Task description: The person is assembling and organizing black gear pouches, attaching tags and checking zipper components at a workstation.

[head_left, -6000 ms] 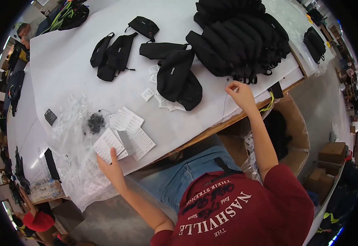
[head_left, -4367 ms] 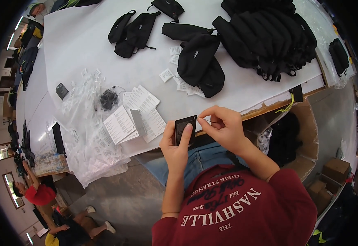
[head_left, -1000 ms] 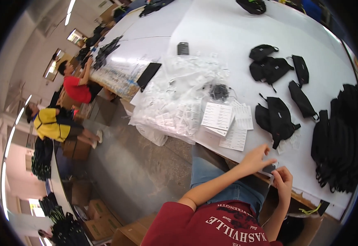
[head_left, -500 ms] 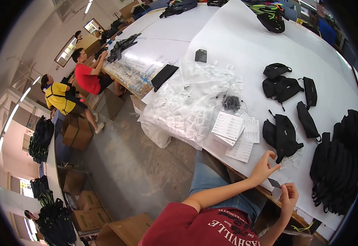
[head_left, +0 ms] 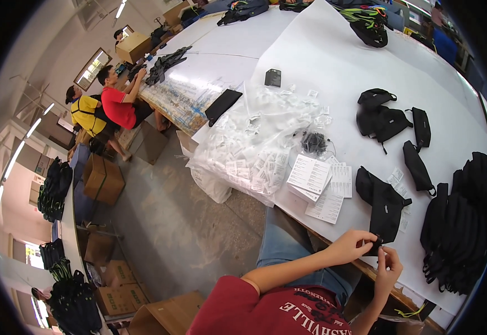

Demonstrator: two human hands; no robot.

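A small black pouch (head_left: 387, 209) lies at the front edge of the white table, its lower end pulled toward me. At that end my left hand (head_left: 355, 247) is closed, pinching the pouch by its tip. Close against it, my right hand (head_left: 387, 267) is closed in a pinch on a small dark hang tag, mostly lost against the black fabric and fingers. Whether the tag's string passes through the pouch's end cannot be made out. White printed labels (head_left: 395, 177) stick out from beside the pouch.
Printed white sheets (head_left: 309, 174), a bunch of dark strings (head_left: 314, 143) and a clear plastic bag of labels (head_left: 243, 148) lie left. More black pouches (head_left: 386, 120) lie beyond; a pouch pile (head_left: 457, 229) is at right. Two people sit by the table's far left.
My left hand has closed on the pouch's end and drawn it toward me. The right hand has brought the hang tag up to it. A person in yellow at far left has moved.
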